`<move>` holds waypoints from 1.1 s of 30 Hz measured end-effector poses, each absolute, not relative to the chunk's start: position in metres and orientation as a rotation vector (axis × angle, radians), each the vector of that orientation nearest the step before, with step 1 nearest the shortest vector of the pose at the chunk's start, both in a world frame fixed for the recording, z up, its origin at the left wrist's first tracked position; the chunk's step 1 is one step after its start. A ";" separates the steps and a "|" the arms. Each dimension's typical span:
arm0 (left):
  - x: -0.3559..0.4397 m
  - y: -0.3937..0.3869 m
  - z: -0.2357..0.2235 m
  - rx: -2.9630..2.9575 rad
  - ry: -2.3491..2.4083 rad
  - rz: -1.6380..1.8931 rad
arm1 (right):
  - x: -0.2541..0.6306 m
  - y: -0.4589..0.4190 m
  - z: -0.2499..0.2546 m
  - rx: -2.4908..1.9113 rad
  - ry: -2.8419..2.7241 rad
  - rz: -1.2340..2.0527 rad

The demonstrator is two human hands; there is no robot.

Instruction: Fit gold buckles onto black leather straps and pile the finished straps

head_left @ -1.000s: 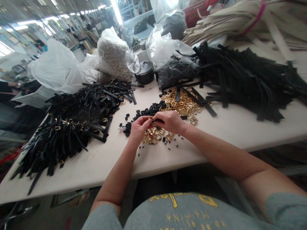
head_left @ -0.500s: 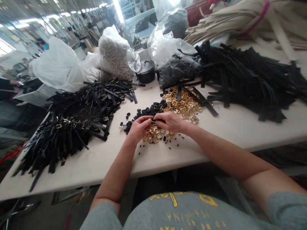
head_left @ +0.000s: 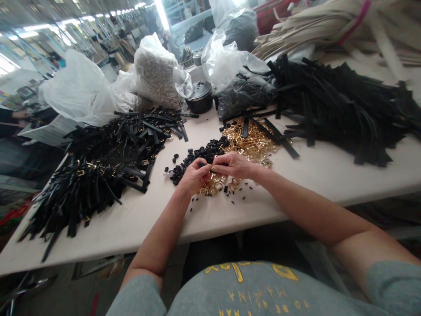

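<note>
My left hand (head_left: 196, 176) and my right hand (head_left: 234, 166) meet fingertip to fingertip at the middle of the table, both pinched closed. A short dark piece, like a black strap (head_left: 201, 165), shows between the left thumb and fingers. What the right fingertips pinch is too small and covered to make out. Beneath and in front of my hands lie gold buckles (head_left: 210, 188), partly hidden by the fingers. Small black loops (head_left: 205, 151) are heaped just behind my left hand. A larger heap of gold buckles (head_left: 251, 142) lies behind my right hand.
Black straps with buckles (head_left: 98, 171) are piled at left. Plain black straps (head_left: 342, 109) fill the right side, with beige strips (head_left: 315, 26) behind. Plastic bags (head_left: 156, 72) and a black pot (head_left: 200, 98) stand at the back. Tiny black bits (head_left: 233, 202) lie near the front edge.
The dark strip that showed in my right fingers is now mostly covered, and a dark piece shows in the left. My fingertips have come together, the left hand shifting slightly right.
</note>
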State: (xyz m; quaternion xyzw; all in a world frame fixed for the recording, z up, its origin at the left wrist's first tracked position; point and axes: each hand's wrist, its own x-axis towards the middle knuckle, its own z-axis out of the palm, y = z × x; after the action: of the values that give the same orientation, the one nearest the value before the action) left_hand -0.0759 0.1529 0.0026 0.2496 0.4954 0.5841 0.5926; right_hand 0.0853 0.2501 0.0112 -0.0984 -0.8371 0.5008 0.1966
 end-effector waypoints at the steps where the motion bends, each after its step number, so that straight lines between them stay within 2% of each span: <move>1: -0.076 0.153 0.003 0.584 1.154 1.353 | 0.085 0.250 0.011 -0.281 -2.343 1.400; 7: -0.078 0.152 0.009 0.560 1.106 1.393 | 0.084 0.252 0.007 -0.352 -2.332 1.051; 10: -0.079 0.152 0.009 0.563 1.102 1.392 | 0.085 0.254 0.006 -0.366 -2.350 0.977; 17: -0.078 0.153 0.002 0.623 1.154 1.398 | 0.083 0.256 -0.001 -0.390 -2.368 1.020; 25: -0.074 0.150 0.006 0.683 1.161 1.406 | 0.087 0.255 0.010 -0.347 -2.312 1.432; 33: -0.071 0.152 0.004 0.579 1.148 1.419 | 0.080 0.254 0.002 -0.467 -2.259 1.106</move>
State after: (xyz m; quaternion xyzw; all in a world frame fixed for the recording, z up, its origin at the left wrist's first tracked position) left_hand -0.0712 0.1520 0.0041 0.2471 0.4901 0.6059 0.5758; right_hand 0.0802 0.2535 0.0018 -0.1750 -0.8458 0.4140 0.2874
